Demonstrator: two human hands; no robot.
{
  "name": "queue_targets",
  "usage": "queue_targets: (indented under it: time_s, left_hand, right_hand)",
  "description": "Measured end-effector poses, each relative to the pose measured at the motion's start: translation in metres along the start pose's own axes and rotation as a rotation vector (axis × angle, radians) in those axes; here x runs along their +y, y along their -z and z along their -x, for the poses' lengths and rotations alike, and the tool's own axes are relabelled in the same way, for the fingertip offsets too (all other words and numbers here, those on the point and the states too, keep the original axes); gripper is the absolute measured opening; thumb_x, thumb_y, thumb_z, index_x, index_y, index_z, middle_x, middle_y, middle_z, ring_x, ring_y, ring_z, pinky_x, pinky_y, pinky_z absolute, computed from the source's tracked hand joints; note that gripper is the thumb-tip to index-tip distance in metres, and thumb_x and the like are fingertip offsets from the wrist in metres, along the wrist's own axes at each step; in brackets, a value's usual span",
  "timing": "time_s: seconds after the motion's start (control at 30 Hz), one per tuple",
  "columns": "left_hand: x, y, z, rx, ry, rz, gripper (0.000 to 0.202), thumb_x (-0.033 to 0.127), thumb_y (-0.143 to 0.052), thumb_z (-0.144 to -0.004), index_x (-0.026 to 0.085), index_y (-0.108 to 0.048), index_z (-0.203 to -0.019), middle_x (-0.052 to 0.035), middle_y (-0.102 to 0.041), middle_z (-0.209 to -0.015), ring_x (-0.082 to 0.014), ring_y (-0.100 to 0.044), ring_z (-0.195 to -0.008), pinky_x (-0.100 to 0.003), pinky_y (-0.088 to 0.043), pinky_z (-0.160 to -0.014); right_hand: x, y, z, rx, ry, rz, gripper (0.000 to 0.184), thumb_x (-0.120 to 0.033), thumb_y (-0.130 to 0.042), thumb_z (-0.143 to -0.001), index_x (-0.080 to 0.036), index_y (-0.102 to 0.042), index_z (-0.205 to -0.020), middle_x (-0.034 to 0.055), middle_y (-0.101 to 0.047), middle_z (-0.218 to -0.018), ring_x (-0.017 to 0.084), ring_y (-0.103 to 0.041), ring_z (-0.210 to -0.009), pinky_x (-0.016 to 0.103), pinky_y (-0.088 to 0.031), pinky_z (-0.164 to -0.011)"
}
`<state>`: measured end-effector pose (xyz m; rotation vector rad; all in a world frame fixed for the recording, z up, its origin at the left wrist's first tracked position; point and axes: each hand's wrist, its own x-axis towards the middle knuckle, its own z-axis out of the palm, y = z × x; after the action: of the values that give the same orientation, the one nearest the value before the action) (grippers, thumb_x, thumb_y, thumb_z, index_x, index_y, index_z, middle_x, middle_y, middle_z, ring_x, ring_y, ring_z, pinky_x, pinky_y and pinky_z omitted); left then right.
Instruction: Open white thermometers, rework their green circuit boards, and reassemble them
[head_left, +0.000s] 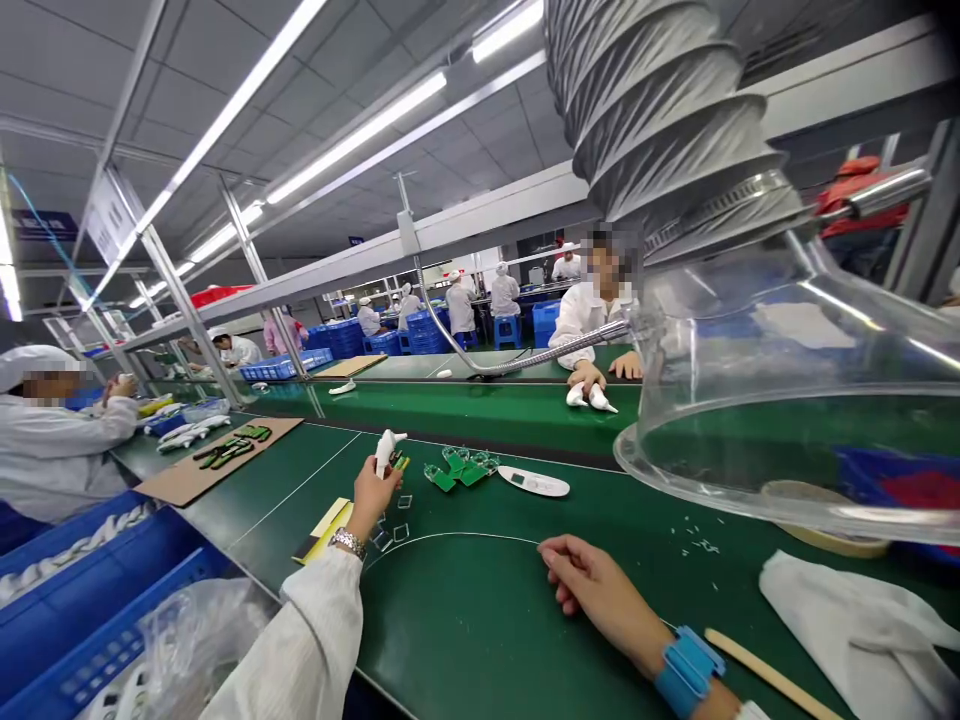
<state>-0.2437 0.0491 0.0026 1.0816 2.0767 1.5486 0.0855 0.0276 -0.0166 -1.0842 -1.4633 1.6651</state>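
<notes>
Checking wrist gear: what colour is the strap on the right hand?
The strap on the right hand is bright blue, clearest in the head view.

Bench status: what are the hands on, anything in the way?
Left hand gripping a white plastic part. Right hand resting on the green mat, empty. Clear extraction hood off to the right, apart from both hands.

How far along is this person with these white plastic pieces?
Hard to judge exactly. Possibly done: white pieces lying in a blue crate. In hand: the left hand grips a white plastic piece. Apparently left: green-tabbed clear pieces and small clear square frames on the green mat, beside the empty right hand.
</notes>
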Motion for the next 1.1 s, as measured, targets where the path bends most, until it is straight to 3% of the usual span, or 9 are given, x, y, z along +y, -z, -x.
queue_targets:
  time_s: [0.17,0.37,0.53,0.67,0.77,0.9,0.97,1.1]
  left_hand:
    - [-0.008,-0.012,-0.028,-0.066,0.052,-0.184,0.025,0.029,-0.054,-0.086,0.014,-0.055,-0.106,-0.0050,-0.060,-0.097,-0.0144,-0.060,-0.078,-0.032,-0.052,-0.067]
    - [-0.008,-0.032,-0.036,-0.107,0.103,-0.231,0.025,0.029,-0.053,-0.086,0.013,-0.055,-0.106,-0.0052,-0.060,-0.097,-0.0140,-0.060,-0.077,-0.031,-0.053,-0.065]
    - [-0.001,-0.027,-0.031,-0.124,0.134,-0.234,0.026,0.030,-0.053,-0.086,0.014,-0.055,-0.106,-0.0052,-0.060,-0.097,-0.0142,-0.060,-0.078,-0.031,-0.052,-0.066]
    - [0.012,-0.016,-0.020,-0.119,0.114,-0.205,0.019,0.026,-0.054,-0.085,0.012,-0.054,-0.099,-0.0017,-0.060,-0.083,-0.0110,-0.058,-0.065,-0.027,-0.051,-0.059]
    - [0.024,-0.009,-0.002,-0.170,0.052,-0.142,0.022,0.026,-0.061,-0.077,0.013,-0.051,-0.093,0.0015,-0.057,-0.066,-0.0133,-0.058,-0.055,-0.026,-0.050,-0.054]
    - [0.040,-0.011,0.043,-0.331,-0.027,-0.071,0.043,0.048,-0.070,-0.060,0.018,-0.052,-0.084,0.0055,-0.051,-0.052,-0.0129,-0.050,-0.042,-0.024,-0.040,-0.040]
    - [0.047,-0.019,0.071,-0.435,-0.051,-0.043,0.050,0.058,-0.067,-0.057,0.019,-0.053,-0.084,0.0079,-0.044,-0.045,-0.0098,-0.040,-0.036,-0.021,-0.031,-0.036]
    - [0.062,-0.046,0.122,-0.705,0.047,-0.016,0.057,0.064,-0.067,-0.053,0.020,-0.055,-0.088,0.0106,-0.032,-0.036,-0.0078,-0.028,-0.033,-0.020,-0.021,-0.036]
  right_hand:
    - [0.002,-0.001,0.000,-0.002,0.020,0.028,0.026,-0.041,-0.060,-0.071,-0.017,-0.056,-0.079,-0.0028,-0.051,-0.062,0.008,-0.048,-0.049,0.021,-0.042,-0.047]
    - [0.002,0.000,0.001,-0.014,0.032,0.067,0.028,-0.042,-0.057,-0.071,-0.016,-0.056,-0.081,-0.0027,-0.051,-0.063,0.008,-0.049,-0.049,0.021,-0.042,-0.047]
    - [0.005,-0.001,0.000,-0.017,0.053,0.088,0.024,-0.039,-0.054,-0.076,-0.016,-0.055,-0.081,-0.0037,-0.049,-0.063,0.007,-0.049,-0.049,0.019,-0.041,-0.046]
    - [0.009,-0.005,-0.002,0.000,0.072,0.115,0.019,-0.034,-0.052,-0.078,-0.015,-0.053,-0.080,-0.0042,-0.048,-0.062,0.006,-0.047,-0.046,0.017,-0.039,-0.042]
    - [0.011,-0.007,-0.004,0.016,0.083,0.140,0.016,-0.031,-0.051,-0.079,-0.015,-0.052,-0.079,-0.0045,-0.048,-0.060,0.006,-0.047,-0.044,0.017,-0.038,-0.041]
    - [0.012,-0.008,-0.003,0.043,0.104,0.201,0.014,-0.027,-0.049,-0.079,-0.015,-0.055,-0.081,-0.0039,-0.048,-0.060,0.007,-0.048,-0.045,0.018,-0.040,-0.042]
    - [0.011,-0.008,0.000,0.060,0.130,0.264,0.013,-0.024,-0.050,-0.078,-0.015,-0.059,-0.082,-0.0030,-0.050,-0.060,0.008,-0.049,-0.047,0.018,-0.040,-0.044]
    - [0.007,-0.009,0.017,0.091,0.221,0.444,0.015,-0.019,-0.056,-0.071,-0.019,-0.066,-0.082,0.0006,-0.060,-0.068,0.014,-0.056,-0.064,0.022,-0.042,-0.058]
